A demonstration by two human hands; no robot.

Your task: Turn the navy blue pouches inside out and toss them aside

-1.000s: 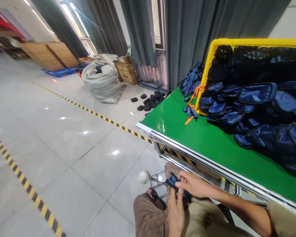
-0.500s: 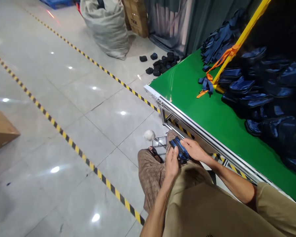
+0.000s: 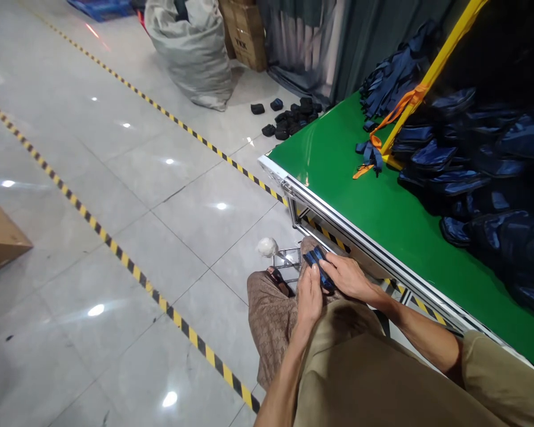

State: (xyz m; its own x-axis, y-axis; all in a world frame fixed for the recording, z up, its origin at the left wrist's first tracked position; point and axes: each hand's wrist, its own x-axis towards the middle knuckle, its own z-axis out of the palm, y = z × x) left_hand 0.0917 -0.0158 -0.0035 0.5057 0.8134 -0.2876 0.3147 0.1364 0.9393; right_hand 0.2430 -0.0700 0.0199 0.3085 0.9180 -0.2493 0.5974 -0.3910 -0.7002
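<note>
Both my hands meet over my lap on a small dark blue fabric piece (image 3: 317, 263). My left hand (image 3: 309, 296) grips its near side with the fingers curled. From the right, my right hand (image 3: 345, 279) lies over it, fingers closed on the cloth. Only the far end of the piece shows between the hands. I sit beside the green table (image 3: 338, 160), knees in tan trousers below.
A heap of navy pouches (image 3: 471, 166) spills from a yellow-framed bin (image 3: 431, 71) on the table. Blue straps with orange webbing (image 3: 374, 148) lie near it. On the floor are black pieces (image 3: 289, 115), a grey sack (image 3: 196, 50), cardboard boxes (image 3: 244, 29) and yellow-black tape lines.
The view has dropped from the room toward my lap and the floor. Both hands stay on the blue piece, with the right hand shifting further over it.
</note>
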